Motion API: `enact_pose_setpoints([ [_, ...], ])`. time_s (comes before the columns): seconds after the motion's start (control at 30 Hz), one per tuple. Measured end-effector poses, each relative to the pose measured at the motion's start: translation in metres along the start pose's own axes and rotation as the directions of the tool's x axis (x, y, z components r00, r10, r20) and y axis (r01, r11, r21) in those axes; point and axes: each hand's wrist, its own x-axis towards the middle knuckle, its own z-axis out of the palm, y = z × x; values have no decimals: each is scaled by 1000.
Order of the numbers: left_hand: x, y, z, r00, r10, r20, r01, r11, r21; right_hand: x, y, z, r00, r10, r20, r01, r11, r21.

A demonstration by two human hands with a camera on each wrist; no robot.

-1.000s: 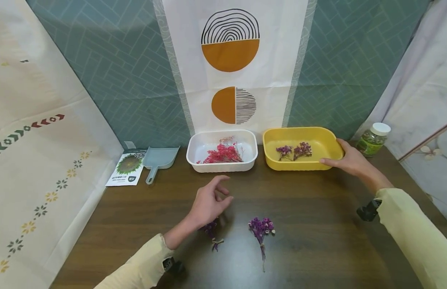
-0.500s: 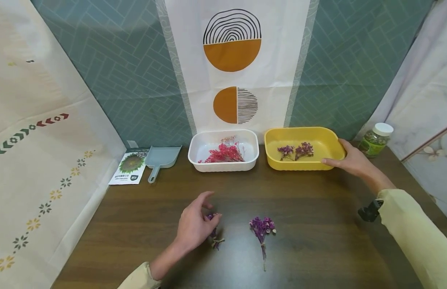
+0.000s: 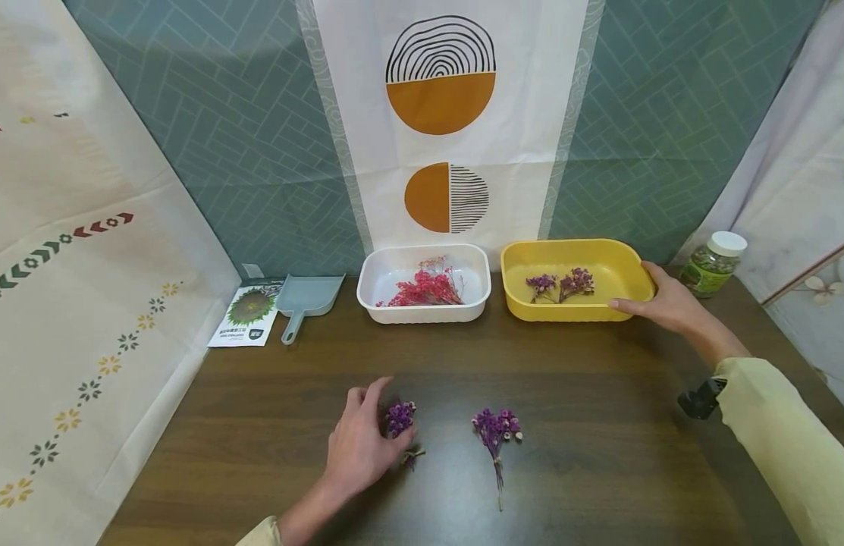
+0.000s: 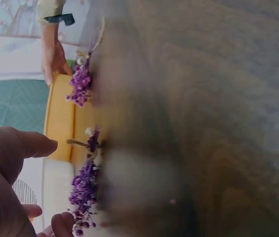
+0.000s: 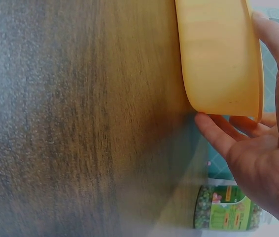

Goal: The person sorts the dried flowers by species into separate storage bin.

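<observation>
My left hand [image 3: 362, 449] is over a small bunch of purple dried flowers [image 3: 400, 419] on the table, thumb and fingers spread on either side of it. In the left wrist view a gap separates the thumb [image 4: 38, 144] from the fingers, with the tied bunch [image 4: 84, 190] just beyond. A second purple bunch [image 3: 493, 431], tied round its stems, lies to the right. My right hand [image 3: 673, 307] grips the right end of a yellow tray [image 3: 565, 312], thumb at the front rim and fingers round the end. Two purple sprigs [image 3: 575, 283] lie inside that tray.
A white tray [image 3: 428, 315] with red dried flowers [image 3: 425, 290] stands left of the yellow one. Farther left lie a grey-blue dustpan [image 3: 305, 297] and a sunflower packet [image 3: 249, 312]. A white-capped jar [image 3: 713, 263] stands behind my right hand, near the wall.
My left hand has moved back toward me and left, down to the nearer left purple bunch, uncovering its flower heads. My right hand stays on the yellow tray. The head view has shifted slightly.
</observation>
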Motion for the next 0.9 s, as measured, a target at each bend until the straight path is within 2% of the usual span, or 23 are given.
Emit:
enact_pose_setpoints([
  [0.3,-2,-9,12,1000,22,5,-22,999,39,-1,0,0,1000,3,7,-3,1000,1],
  [0.57,-3,-12,13,998,42,35,-43,999,24,0,-1,0,1000,-2,4,2,1000,-3],
  [0.9,2,-14,15,995,97,12,-97,995,8,-1,-1,-1,1000,4,16,-4,1000,-2],
])
